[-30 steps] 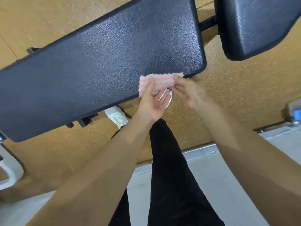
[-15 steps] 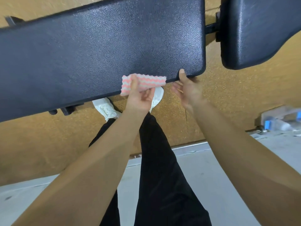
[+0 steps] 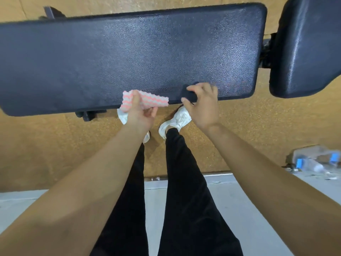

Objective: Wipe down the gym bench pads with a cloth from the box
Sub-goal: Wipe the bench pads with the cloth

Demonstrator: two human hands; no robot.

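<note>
Closest in, two black trouser legs [image 3: 184, 200] over a grey floor [image 3: 239, 200]. Further out, a brown floor [image 3: 55, 145] with two white shoes [image 3: 177, 121] on it. Off to the right on the ground, blurry clear bottles [image 3: 311, 164] with blue caps.

Above the shoes, the left hand [image 3: 140, 115], pinching a pink and white wavy cloth [image 3: 153, 99], thumb on top and fingers below. Cloth lying on the near edge of the long black pad [image 3: 129, 58], one end hanging off. Near it but apart, the right hand [image 3: 203, 106], fingers curled over that same edge, thumb against its side, gripping it.

Farthest right, a second black pad [image 3: 304, 48], apart from the long one, with a dark bar [image 3: 265, 50] between them.
</note>
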